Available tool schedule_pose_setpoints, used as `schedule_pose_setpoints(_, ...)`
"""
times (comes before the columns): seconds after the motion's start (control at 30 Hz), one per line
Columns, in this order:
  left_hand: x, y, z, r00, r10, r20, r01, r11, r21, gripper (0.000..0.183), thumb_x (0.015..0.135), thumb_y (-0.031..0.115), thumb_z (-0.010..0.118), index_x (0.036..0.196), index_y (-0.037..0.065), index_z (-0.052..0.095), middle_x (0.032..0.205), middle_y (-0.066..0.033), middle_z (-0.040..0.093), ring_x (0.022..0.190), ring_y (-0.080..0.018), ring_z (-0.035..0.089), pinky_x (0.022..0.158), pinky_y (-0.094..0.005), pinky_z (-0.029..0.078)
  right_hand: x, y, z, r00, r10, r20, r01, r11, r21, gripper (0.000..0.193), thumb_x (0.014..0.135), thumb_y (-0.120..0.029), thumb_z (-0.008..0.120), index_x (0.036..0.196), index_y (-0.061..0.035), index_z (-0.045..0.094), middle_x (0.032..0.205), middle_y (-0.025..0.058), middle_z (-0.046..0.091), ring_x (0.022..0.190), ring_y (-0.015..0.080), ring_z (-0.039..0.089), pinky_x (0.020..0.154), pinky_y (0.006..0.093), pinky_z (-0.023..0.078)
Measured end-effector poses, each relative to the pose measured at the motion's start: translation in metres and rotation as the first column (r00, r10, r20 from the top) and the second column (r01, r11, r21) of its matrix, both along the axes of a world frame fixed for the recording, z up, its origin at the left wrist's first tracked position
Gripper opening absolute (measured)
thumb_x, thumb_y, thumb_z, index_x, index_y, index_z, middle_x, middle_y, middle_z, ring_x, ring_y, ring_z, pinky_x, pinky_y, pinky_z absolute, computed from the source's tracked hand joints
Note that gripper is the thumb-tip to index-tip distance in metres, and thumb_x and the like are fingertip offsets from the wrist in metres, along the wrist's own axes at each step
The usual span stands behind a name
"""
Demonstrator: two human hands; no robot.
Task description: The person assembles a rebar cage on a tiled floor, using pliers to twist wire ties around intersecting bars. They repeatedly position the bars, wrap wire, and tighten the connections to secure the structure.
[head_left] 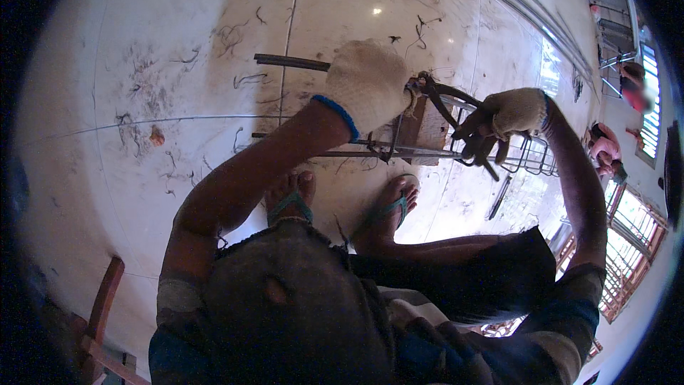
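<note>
A welded-looking or tied cage of thin steel rebar (420, 152) with bent stirrups lies across the floor in front of my feet. My left hand (367, 82), in a cream knit glove with a blue cuff, is closed over its far bars. The fingertips are mostly hidden. Dark pincers (443, 98) are in my right hand (518, 113), gloved too, with fingers wrapped round the handles. The pincers' jaws meet the cage right beside my left fingers, where a thin wire seems to be. Under the cage sits a brown block (412, 125).
Bent wire scraps (420, 32) and dark smudges dot the pale tiled floor (192, 0). Long steel bars (513, 0) lie at the far right. Two other people (605, 146) are near the right wall. A reddish wooden frame (103, 306) stands at lower left.
</note>
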State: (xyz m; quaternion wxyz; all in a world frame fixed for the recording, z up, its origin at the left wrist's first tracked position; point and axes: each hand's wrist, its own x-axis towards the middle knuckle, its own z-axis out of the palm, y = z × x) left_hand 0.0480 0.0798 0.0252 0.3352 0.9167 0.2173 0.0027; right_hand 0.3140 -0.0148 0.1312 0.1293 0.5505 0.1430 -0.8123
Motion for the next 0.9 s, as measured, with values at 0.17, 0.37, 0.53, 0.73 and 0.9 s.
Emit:
schedule_pose_setpoints(0.17, 0.006, 0.015, -0.021, 0.994, -0.103, 0.033, 0.106, 0.988, -0.114, 0.033, 0.089, 0.029, 0.069, 0.110, 0.005, 0.075, 0.105, -0.0198, 0.073, 0.103, -0.0388, 0.069, 0.094, -0.0496, 0.054, 0.018, -0.047, -0.043, 0.942, -0.126, -0.311, 0.152, 0.986, 0.061, 0.085, 0.092, -0.038, 0.078, 0.153, 0.0081, 0.042, 0.139, 0.0311, 0.062, 0.121, 0.0422, 0.068, 0.087, 0.0523, 0.065)
schedule_pose_setpoints(0.37, 0.018, 0.011, -0.030, 0.994, -0.001, 0.109, 0.030, 0.964, -0.263, 0.024, 0.089, 0.022, 0.065, 0.104, 0.009, 0.079, 0.108, -0.0172, 0.073, 0.103, -0.0384, 0.069, 0.095, -0.0485, 0.054, 0.023, -0.057, -0.028, 0.868, -0.250, -0.430, 0.395, 0.871, 0.290, 0.063, 0.101, -0.024, 0.071, 0.144, 0.0152, 0.047, 0.129, 0.0358, 0.065, 0.115, 0.0477, 0.070, 0.087, 0.0529, 0.065)
schedule_pose_setpoints(0.53, 0.028, 0.014, -0.042, 0.988, -0.064, 0.140, 0.101, 0.956, -0.277, 0.025, 0.090, 0.018, 0.064, 0.105, 0.005, 0.078, 0.106, -0.0162, 0.075, 0.101, -0.0339, 0.071, 0.093, -0.0445, 0.055, 0.045, -0.054, -0.024, 0.940, -0.177, -0.291, 0.312, 0.789, 0.530, 0.082, 0.098, -0.040, 0.073, 0.152, 0.0122, 0.040, 0.135, 0.0301, 0.064, 0.120, 0.0358, 0.069, 0.099, 0.0450, 0.060)
schedule_pose_setpoints(0.73, 0.042, 0.039, -0.042, 0.983, -0.175, 0.054, 0.166, 0.728, -0.665, 0.030, 0.090, 0.020, 0.068, 0.113, 0.004, 0.077, 0.106, -0.0137, 0.078, 0.101, -0.0220, 0.071, 0.091, -0.0360, 0.054, 0.053, -0.057, -0.020, 0.920, -0.294, -0.259, 0.391, 0.701, 0.596, 0.080, 0.103, -0.046, 0.065, 0.155, 0.0093, 0.040, 0.134, 0.0285, 0.066, 0.125, 0.0320, 0.066, 0.104, 0.0419, 0.056)
schedule_pose_setpoints(0.9, 0.050, 0.044, -0.024, 0.928, -0.371, 0.044, 0.321, 0.732, -0.601, 0.028, 0.086, 0.020, 0.071, 0.107, 0.002, 0.075, 0.098, -0.0112, 0.077, 0.100, -0.0210, 0.070, 0.087, -0.0353, 0.053, 0.050, -0.062, -0.014, 0.947, -0.267, -0.176, 0.316, 0.692, 0.649, 0.069, 0.105, -0.040, 0.062, 0.152, 0.0081, 0.045, 0.128, 0.0208, 0.070, 0.101, 0.0180, 0.069, 0.080, 0.0280, 0.054)
